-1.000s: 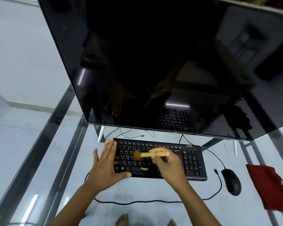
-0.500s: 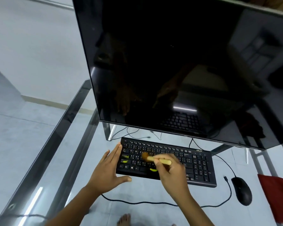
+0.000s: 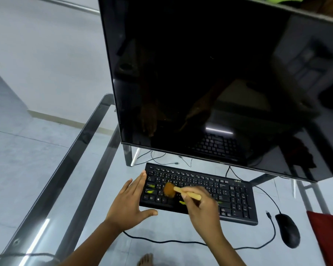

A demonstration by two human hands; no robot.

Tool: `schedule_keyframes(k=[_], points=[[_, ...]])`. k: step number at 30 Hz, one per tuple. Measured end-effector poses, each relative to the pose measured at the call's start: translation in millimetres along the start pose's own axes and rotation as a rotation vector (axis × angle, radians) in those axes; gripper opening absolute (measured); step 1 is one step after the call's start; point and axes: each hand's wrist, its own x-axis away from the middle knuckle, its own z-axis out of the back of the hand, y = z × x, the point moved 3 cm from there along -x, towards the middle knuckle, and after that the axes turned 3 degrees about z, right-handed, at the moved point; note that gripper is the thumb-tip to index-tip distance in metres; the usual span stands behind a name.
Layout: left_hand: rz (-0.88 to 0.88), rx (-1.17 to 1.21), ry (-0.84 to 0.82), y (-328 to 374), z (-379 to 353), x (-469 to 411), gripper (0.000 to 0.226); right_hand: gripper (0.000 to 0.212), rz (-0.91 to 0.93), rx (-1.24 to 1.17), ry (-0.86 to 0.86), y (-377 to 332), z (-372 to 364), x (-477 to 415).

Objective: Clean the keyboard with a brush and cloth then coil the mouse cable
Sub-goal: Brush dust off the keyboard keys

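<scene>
keyboard (image 3: 233,198): white key legends showing, mostly too blurred to make out | letter keys: Q, W, A, Z just reading at the left | top right corner: small green logo showing, not reading clearly | monitor (image 3: 210,73): showing no text | mouse (image 3: 287,230): showing no marking

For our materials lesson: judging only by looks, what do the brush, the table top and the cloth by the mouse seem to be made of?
Brush: pale handle, probably wood or bamboo, matt; soft orange-brown bristles, fibre unclear.
Table top: clear glass, glossy; the floor shows through it and a light streak reflects off it, on shiny metal rails.
Cloth: red woven fabric, matt, apparently soft; only part is in view.
</scene>
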Motion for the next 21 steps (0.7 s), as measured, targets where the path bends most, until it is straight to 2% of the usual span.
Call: schedule_keyframes(k=[1, 3, 4, 7, 9, 10, 11, 12, 15, 17, 19, 21], points=[[-0.001, 0.001, 0.008, -1, 0, 0, 0.115, 0.032, -0.033, -0.030, -0.017, 0, 1, -2], [-0.002, -0.002, 0.012, -2, 0, 0, 0.113, 0.025, -0.139, -0.039, -0.208, 1, 1, -7], [-0.004, -0.004, 0.014, -2, 0, 0, 0.110, 0.027, -0.170, 0.000, -0.205, 3, 7, -13], [-0.017, -0.017, 0.033, 0, -1, 1, 0.101, 0.027, -0.138, 0.095, 0.089, 11, 39, -39], [-0.022, -0.028, 0.040, 0, -1, 1, 0.100, 0.017, -0.214, -0.054, 0.031, 8, 39, -48], [-0.021, -0.028, 0.038, 0, -1, 2, 0.099, 0.013, -0.275, -0.104, -0.093, 7, 30, -49], [-0.020, -0.024, 0.038, -1, -1, 2, 0.099, 0.011, -0.294, -0.074, -0.185, 7, 23, -50], [-0.018, -0.023, 0.039, 0, -1, 2, 0.099, 0.010, -0.275, -0.033, -0.195, 7, 19, -52], [-0.020, -0.012, 0.041, 1, -2, 0, 0.099, 0.010, -0.223, -0.029, 0.034, 6, 18, -63], [-0.014, -0.013, 0.048, 1, -1, 1, 0.099, 0.010, -0.284, -0.133, -0.039, 0, 5, -68], [-0.008, -0.013, 0.046, -1, -1, 2, 0.099, 0.007, -0.242, -0.040, -0.119, -6, -9, -69], [-0.001, -0.008, 0.043, -1, -1, 2, 0.099, 0.007, -0.138, 0.065, 0.000, -15, -9, -73]])
